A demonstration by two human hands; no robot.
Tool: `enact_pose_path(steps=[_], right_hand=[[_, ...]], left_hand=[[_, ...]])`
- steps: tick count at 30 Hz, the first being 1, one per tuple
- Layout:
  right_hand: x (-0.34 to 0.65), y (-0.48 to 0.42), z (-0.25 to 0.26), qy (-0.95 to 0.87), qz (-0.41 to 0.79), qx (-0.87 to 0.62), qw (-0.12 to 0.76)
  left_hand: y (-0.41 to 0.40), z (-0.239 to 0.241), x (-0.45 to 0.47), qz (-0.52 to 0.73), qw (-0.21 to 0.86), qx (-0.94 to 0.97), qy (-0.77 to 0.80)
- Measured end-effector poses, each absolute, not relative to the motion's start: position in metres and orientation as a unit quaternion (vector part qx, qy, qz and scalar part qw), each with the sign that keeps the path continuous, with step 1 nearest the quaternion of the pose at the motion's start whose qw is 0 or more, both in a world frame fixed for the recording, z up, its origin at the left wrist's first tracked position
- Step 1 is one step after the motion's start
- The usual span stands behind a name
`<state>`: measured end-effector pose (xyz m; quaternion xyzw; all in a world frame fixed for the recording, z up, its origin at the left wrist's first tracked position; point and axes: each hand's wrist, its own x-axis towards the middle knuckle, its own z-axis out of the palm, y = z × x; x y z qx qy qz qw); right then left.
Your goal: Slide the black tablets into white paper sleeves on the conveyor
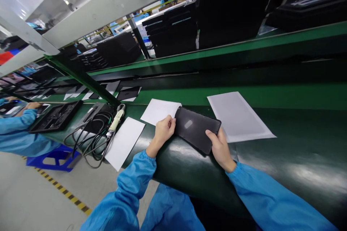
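Tablet (197,128): dark slab, back face up, held between both hands just above the green tabletop (298,166), tilted a little.
Left hand (163,131): fingers curled shut on the tablet's left edge, thumb on top.
Right hand (221,148): closed on the tablet's near right corner, thumb pressed on the back face.
Sheets: one white sheet (159,111) under the left edge, a larger one (238,115) just right of the tablet, a third (124,142) near the tabletop's edge.
Cables (93,140): coiled left of the sheets (with a pale tool (116,121) lying on them).
Co-worker: blue sleeve (18,130) at far left.
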<state>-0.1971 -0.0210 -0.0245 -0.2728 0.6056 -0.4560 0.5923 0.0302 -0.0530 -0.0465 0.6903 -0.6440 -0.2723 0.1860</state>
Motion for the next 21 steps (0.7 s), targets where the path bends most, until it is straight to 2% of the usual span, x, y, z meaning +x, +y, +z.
enact_pose_path(steps=[4, 10, 13, 18, 21], right_hand=[[-0.195, -0.017, -0.03, 0.606, -0.433, -0.316, 0.587], [-0.191, -0.012, -0.044, 0.599, -0.386, -0.408, 0.571], [-0.192, -0.013, -0.04, 0.553, -0.358, -0.431, 0.617], [-0.2, -0.021, -0.03, 0.383, -0.261, -0.418, 0.781], [-0.203, -0.022, -0.033, 0.346, -0.231, -0.423, 0.805]], left_hand=[[-0.049, -0.043, 0.027, -0.278, 0.187, 0.634, -0.697], [-0.036, -0.03, 0.005, -0.288, 0.261, 0.488, -0.782], [-0.034, -0.026, 0.0, -0.271, 0.267, 0.484, -0.788], [-0.038, -0.02, 0.008, -0.26, 0.305, 0.532, -0.746], [-0.036, -0.009, 0.002, -0.27, 0.304, 0.487, -0.773]])
